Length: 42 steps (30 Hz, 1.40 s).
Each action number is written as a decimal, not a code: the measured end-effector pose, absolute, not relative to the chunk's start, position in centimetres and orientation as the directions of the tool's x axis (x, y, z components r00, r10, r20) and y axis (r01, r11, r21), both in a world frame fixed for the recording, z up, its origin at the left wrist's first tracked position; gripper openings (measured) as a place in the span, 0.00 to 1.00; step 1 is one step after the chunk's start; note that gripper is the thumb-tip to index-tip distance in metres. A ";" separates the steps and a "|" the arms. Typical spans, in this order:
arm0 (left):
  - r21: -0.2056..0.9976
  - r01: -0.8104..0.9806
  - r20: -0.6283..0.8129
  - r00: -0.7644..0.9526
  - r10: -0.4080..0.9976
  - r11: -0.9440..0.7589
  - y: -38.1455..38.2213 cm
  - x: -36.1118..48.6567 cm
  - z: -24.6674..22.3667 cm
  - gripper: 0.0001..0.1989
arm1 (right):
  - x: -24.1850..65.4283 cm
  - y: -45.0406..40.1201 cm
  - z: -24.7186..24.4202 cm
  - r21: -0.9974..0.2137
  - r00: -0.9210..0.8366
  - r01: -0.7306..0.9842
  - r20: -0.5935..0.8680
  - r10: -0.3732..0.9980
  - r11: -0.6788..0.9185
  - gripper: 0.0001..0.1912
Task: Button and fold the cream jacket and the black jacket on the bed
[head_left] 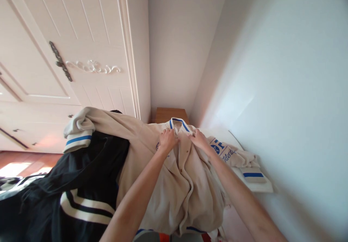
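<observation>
A beige jacket (152, 169) with blue stripes on collar, cuffs and hem lies spread out, its front facing up and its sleeves stretched to both sides. Just below the collar, my left hand (168, 140) grips the jacket's front edge with bent fingers. My right hand (199, 139) pinches the opposite front edge near the collar. Between the hands the collar stands slightly open. Blue lettering shows on the right sleeve, whose cuff rests on a white surface (266, 185). The left sleeve lies partly over a black garment (95, 165) with white stripes.
A white wardrobe (100, 17) with a dark metal handle (60, 61) rises at the left. Behind the collar is a brown wooden piece (172, 114). A pale wall (293, 89) bounds the right side. Wooden floor (32, 164) shows at the lower left.
</observation>
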State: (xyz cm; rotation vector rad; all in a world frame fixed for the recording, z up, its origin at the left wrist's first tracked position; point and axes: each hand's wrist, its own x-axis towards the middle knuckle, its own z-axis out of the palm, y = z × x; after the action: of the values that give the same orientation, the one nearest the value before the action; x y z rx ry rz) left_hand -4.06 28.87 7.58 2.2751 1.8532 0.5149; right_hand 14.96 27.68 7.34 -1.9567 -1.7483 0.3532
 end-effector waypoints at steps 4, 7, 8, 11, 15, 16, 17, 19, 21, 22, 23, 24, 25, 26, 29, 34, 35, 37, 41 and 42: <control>0.362 0.917 0.042 0.164 0.986 -0.168 31.0 -4.0 5.7 0.16 | 14.5 30.3 6.7 -0.447 0.066 0.894 0.081 0.995 -0.023 0.25; 0.416 0.899 0.069 0.117 0.991 -0.135 31.5 -4.8 4.6 0.12 | 14.8 30.3 6.5 -0.482 0.090 0.876 0.183 0.979 0.010 0.25; 0.483 0.867 0.094 0.092 0.991 -0.126 31.7 -5.1 4.3 0.13 | 15.0 30.1 6.6 -0.506 0.122 0.863 0.231 0.965 0.012 0.25; 0.813 0.574 0.168 -0.072 0.983 -0.097 32.2 -6.0 3.8 0.16 | 15.7 29.8 7.0 -0.591 0.192 0.801 0.402 0.895 0.094 0.24; 0.992 0.004 0.120 -0.267 0.956 -0.123 33.0 -6.4 4.1 0.19 | 15.8 30.0 7.8 -0.751 0.233 0.619 0.453 0.861 0.228 0.21; 0.987 -0.090 0.106 -0.280 0.954 -0.136 33.1 -6.2 4.3 0.18 | 15.6 30.1 8.0 -0.792 0.246 0.559 0.441 0.863 0.245 0.21; 0.981 -0.130 0.105 -0.276 0.955 -0.145 33.3 -5.9 4.5 0.18 | 15.4 30.3 8.2 -0.826 0.261 0.500 0.429 0.865 0.260 0.22; 0.989 -0.007 0.142 -0.201 0.969 -0.146 33.5 -4.8 4.8 0.18 | 14.8 30.7 8.6 -0.878 0.294 0.390 0.405 0.866 0.278 0.23; 0.973 0.182 0.160 -0.074 0.984 -0.145 33.6 -3.5 4.8 0.17 | 14.3 31.3 8.7 -0.906 0.311 0.316 0.378 0.872 0.280 0.24; 0.955 0.259 0.156 -0.009 0.988 -0.148 33.6 -2.9 4.5 0.15 | 14.1 31.6 8.7 -0.911 0.306 0.307 0.368 0.878 0.275 0.24; 0.937 0.314 0.146 0.047 0.988 -0.154 33.5 -2.4 4.2 0.13 | 14.0 31.9 8.6 -0.911 0.289 0.318 0.358 0.888 0.264 0.23; 0.923 0.350 0.137 0.094 0.986 -0.161 33.2 -2.0 3.9 0.10 | 13.9 32.2 8.5 -0.906 0.259 0.345 0.344 0.903 0.246 0.22; 0.911 0.376 0.132 0.129 0.983 -0.171 32.9 -1.7 3.5 0.09 | 13.9 32.4 8.3 -0.895 0.210 0.382 0.327 0.921 0.230 0.21; 0.895 0.406 0.131 0.156 0.979 -0.184 32.5 -1.6 3.2 0.09 | 13.9 32.5 8.1 -0.878 0.143 0.422 0.309 0.940 0.225 0.21; 0.829 0.512 0.161 0.169 0.972 -0.226 31.0 -2.1 2.8 0.18 | 13.5 32.6 7.3 -0.803 -0.128 0.518 0.268 0.955 0.295 0.21; 0.549 0.781 0.188 0.233 0.954 -0.299 29.5 -3.9 2.7 0.21 | 11.0 31.9 5.7 -0.746 -0.339 0.536 0.239 0.910 0.396 0.23; 0.502 0.809 0.164 0.259 0.952 -0.306 29.4 -4.3 2.5 0.22 | 10.4 31.8 5.3 -0.734 -0.388 0.542 0.212 0.897 0.408 0.22; 0.381 0.864 0.118 0.307 0.944 -0.329 29.2 -5.1 1.9 0.25 | 9.6 31.5 4.5 -0.684 -0.509 0.570 0.143 0.849 0.456 0.20; 0.265 0.893 0.123 0.343 0.931 -0.364 28.5 -6.6 1.0 0.26 | 9.8 31.3 3.2 -0.504 -0.576 0.669 0.113 0.810 0.546 0.21; 0.268 0.894 0.130 0.336 0.933 -0.360 28.2 -6.9 1.0 0.26 | 10.3 31.2 3.1 -0.457 -0.558 0.700 0.130 0.819 0.549 0.22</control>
State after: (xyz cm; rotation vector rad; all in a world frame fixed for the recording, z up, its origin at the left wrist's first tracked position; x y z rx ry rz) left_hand -6.85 28.23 1.00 2.4426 1.6835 0.3940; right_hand 10.25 31.21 3.10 -1.2510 -2.4603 0.5118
